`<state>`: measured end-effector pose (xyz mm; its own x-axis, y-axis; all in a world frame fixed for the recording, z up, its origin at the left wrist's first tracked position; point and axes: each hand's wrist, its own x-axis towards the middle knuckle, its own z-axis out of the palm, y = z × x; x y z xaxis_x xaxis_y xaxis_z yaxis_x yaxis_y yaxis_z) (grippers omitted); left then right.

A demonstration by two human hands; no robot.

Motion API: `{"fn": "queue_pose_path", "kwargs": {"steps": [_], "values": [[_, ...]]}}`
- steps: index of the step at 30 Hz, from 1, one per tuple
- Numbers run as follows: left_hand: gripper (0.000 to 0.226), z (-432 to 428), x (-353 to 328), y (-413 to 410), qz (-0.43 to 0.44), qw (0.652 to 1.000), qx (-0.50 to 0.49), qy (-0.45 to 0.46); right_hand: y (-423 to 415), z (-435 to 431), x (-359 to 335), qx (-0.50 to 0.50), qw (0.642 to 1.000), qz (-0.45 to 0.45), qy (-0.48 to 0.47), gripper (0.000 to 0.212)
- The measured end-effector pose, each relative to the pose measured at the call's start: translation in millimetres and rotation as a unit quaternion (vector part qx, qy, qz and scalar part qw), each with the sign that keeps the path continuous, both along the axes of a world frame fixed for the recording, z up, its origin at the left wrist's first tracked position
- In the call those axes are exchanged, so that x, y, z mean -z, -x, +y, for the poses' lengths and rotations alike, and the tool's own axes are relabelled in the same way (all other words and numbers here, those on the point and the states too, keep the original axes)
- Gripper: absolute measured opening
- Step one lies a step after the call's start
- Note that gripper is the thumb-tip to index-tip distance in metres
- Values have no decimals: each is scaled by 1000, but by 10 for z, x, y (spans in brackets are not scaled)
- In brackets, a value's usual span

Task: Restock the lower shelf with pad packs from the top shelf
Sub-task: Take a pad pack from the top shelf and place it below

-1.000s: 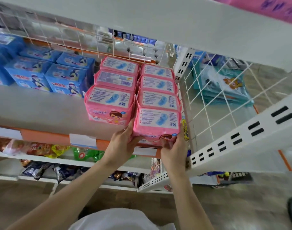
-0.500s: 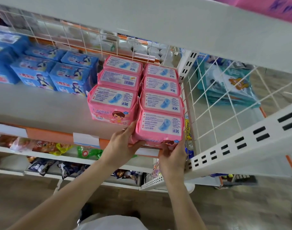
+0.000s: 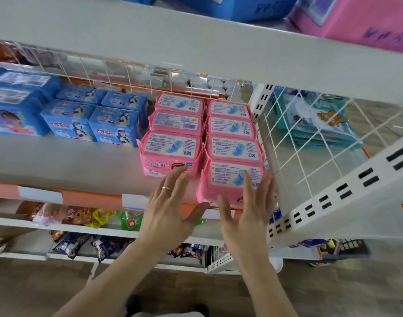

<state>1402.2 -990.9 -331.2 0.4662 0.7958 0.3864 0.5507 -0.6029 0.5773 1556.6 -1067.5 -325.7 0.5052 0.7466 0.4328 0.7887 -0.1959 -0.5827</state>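
Note:
Pink pad packs stand in two rows on the white shelf (image 3: 70, 165). The front pack of the right row (image 3: 228, 179) sits at the shelf's front edge, next to the wire divider. The front pack of the left row (image 3: 170, 154) stands a little further back. My left hand (image 3: 170, 209) hovers in front of the left row with fingers spread and straight, holding nothing. My right hand (image 3: 248, 209) is raised in front of the right front pack, fingers straight, at most touching it. Large blue and pink packs (image 3: 356, 19) lie on the top shelf above.
Blue pad packs (image 3: 90, 120) fill the shelf's left and back. A white wire divider (image 3: 294, 145) bounds the shelf on the right, with teal packs (image 3: 315, 122) behind it. Snack bags (image 3: 72, 216) lie on lower shelves. An orange price rail (image 3: 92, 197) runs along the front edge.
Both hands have let go of the front right pink pack, which now rests on the shelf. The hands have opened and drawn back slightly. The camera has tilted up.

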Motion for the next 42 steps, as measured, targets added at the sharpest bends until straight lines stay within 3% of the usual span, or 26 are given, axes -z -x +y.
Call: {"fn": "queue_pose_path", "kwargs": {"steps": [6,13,29,42], "values": [[62,14,-95,261,45,999,-10,-17,206,58,-110,-36,998,-15,59,77],[65,136,-144,689,58,998,-5,-6,586,155,-219,-61,993,-30,101,77],[64,400,-189,1464,96,995,33,-26,1193,408,-369,-113,981,-123,100,69],[57,66,-1065,1270,60,983,38,-171,1025,-19,-1137,-120,987,-108,-7,64]]}}
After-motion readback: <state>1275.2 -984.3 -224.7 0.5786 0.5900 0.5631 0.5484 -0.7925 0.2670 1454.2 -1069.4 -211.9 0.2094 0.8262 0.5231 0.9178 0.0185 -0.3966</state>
